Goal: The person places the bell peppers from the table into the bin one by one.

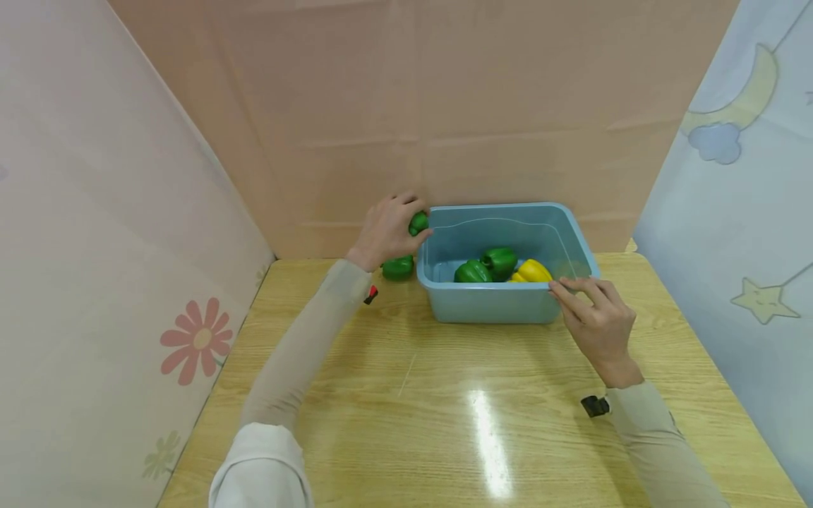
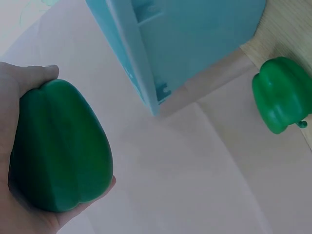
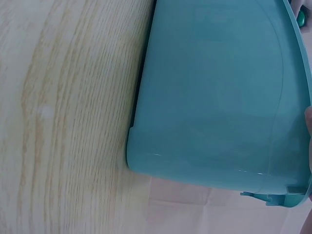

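My left hand (image 1: 392, 229) grips a green bell pepper (image 2: 61, 146), raised beside the left rim of a blue plastic bin (image 1: 495, 303). Thumb and fingers wrap round the pepper in the left wrist view. Another green bell pepper (image 1: 398, 268) lies on the table just left of the bin, below that hand. Inside the bin are two green bell peppers (image 1: 499, 263) and a yellow bell pepper (image 1: 532, 271), partly hidden by the front wall. At the bin's front right corner, my right hand (image 1: 597, 317) holds the rim between thumb and fingers.
The bin stands on a wooden table (image 1: 406, 423) near its back edge, close to a brown cloth backdrop (image 1: 419, 106). Patterned panels rise at the left (image 1: 127, 247) and right (image 1: 730, 226) sides. Small black devices sit at both wrists.
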Tool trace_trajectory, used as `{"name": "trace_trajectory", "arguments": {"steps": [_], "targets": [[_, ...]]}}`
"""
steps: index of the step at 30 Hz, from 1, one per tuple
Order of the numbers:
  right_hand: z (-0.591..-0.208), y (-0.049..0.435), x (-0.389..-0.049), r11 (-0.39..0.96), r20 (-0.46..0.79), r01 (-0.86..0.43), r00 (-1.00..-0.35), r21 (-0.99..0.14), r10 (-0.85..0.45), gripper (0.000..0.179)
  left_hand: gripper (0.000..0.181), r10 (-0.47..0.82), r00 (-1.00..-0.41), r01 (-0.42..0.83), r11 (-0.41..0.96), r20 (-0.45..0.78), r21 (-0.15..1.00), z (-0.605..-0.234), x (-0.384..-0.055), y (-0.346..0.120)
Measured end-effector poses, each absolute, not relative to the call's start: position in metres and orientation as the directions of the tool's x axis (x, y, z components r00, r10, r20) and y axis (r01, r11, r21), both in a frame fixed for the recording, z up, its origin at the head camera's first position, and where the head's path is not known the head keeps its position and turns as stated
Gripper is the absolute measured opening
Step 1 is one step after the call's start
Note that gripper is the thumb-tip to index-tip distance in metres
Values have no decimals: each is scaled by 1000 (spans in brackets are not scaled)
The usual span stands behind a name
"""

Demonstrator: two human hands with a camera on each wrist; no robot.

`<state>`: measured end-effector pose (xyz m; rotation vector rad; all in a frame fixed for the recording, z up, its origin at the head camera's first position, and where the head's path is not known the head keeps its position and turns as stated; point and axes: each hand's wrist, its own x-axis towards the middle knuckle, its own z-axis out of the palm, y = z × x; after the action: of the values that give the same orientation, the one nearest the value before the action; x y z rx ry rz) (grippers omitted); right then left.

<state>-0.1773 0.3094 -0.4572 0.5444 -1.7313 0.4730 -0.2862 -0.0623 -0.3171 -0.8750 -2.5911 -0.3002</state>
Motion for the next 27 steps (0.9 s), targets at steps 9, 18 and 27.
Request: {"name": "trace_trajectory", "arguments": {"steps": [9, 18, 27], "targets": [[-456, 308, -175, 807, 981, -590, -173, -28, -92, 20, 29, 539, -721, 630, 771, 436, 89, -306, -289, -52], [-453, 306, -174, 803, 982, -595, -167, -33, -83, 22, 30, 539, -722, 632, 770, 434, 94, -300, -293, -49], [-453, 303, -175, 792, 981, -610, -168, -27, -95, 21, 31, 548, -715, 638, 765, 434, 85, -293, -295, -44]]}}
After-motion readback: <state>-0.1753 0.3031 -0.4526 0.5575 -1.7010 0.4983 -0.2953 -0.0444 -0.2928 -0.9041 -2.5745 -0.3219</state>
